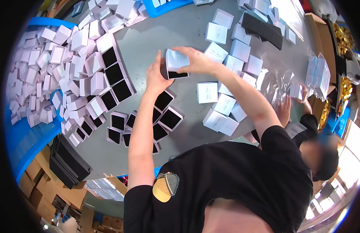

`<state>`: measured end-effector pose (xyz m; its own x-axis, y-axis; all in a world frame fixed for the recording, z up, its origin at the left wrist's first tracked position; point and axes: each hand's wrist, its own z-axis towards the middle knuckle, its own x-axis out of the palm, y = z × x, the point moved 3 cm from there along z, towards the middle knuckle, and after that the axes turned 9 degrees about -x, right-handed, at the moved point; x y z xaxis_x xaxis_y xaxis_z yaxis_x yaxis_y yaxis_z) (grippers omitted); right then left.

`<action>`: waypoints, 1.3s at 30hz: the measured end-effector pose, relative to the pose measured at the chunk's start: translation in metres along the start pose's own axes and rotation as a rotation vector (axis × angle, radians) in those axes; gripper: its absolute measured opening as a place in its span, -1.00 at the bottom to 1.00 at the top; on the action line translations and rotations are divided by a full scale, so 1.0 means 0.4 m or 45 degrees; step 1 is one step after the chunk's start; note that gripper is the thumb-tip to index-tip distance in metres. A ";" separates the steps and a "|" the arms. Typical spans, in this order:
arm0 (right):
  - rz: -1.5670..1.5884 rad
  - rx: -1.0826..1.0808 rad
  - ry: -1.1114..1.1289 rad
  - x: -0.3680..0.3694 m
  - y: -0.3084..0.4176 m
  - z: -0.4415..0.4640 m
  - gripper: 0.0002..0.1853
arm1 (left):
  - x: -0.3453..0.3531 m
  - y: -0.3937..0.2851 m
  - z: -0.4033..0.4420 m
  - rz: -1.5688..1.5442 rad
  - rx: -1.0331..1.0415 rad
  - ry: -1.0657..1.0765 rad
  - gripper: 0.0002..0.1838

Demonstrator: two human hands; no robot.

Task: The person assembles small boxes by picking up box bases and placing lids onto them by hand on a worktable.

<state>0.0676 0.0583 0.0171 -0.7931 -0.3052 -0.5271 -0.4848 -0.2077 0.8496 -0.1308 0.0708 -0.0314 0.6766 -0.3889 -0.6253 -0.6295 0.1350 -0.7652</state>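
Above the grey table my left hand (158, 77) grips the side of a small white box base (181, 76) with a black lining. My right hand (196, 61) holds a white lid (175, 59) from the right side. The lid sits over the back of the base, and a black strip of lining shows in front. Below my left forearm stand several open box bases with black linings (170, 119). Right of my hands lie several closed white boxes with printed lids (207, 93).
White box parts (59, 35) are heaped at the left, spilling from a blue basket (32, 143). Black pads (69, 161) rest at the table's lower left, and dark foam (262, 31) lies at upper right. A co-worker's hands (300, 94) handle a box among clear plastic bags (274, 83).
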 end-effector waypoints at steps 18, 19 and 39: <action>-0.514 -0.287 -0.018 0.088 0.007 -0.075 -0.16 | -0.040 -0.050 -0.006 0.041 0.175 0.056 0.08; -0.545 -0.239 -0.001 0.086 0.015 -0.076 -0.18 | -0.052 -0.058 -0.020 -0.010 0.179 0.034 0.05; -1.213 -0.043 -0.611 -0.270 -0.135 0.196 -0.59 | -0.100 -0.027 -0.318 0.574 -0.236 -0.053 0.01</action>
<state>0.1505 0.1754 0.0296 -0.1583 0.3929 -0.9058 -0.9769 -0.1957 0.0859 -0.1998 -0.0310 0.0215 0.3334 -0.2917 -0.8965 -0.9182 0.1155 -0.3790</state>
